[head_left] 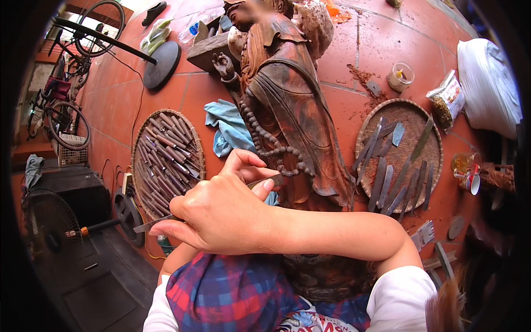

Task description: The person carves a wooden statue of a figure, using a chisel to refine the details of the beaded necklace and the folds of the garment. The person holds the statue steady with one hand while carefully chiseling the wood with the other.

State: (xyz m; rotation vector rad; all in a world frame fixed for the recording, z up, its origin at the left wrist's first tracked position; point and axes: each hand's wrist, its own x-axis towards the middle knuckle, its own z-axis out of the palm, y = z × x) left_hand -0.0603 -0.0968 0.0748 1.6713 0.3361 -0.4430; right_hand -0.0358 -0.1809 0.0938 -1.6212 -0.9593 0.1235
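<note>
Both my hands are on a thin, flat metal strip point(279, 180), which looks like a scraper or file blade. My right hand point(218, 213) reaches across my body to the left and grips it near its left end, which sticks out past my thumb. Mostly hidden behind it, my left hand point(243, 161) has bent fingers and a thumb closed at the strip's other end. Just beyond lies a large dark carved wooden statue point(293, 105) in draped robes, with a string of carved beads point(265, 135) along its side.
A round woven tray point(200, 149) of wooden-handled carving tools stands left; another woven tray point(362, 133) with flat metal strips lies right. Near the statue are a blue cloth point(227, 130) and a small tub point(400, 76). A black fan point(52, 227) stands far left.
</note>
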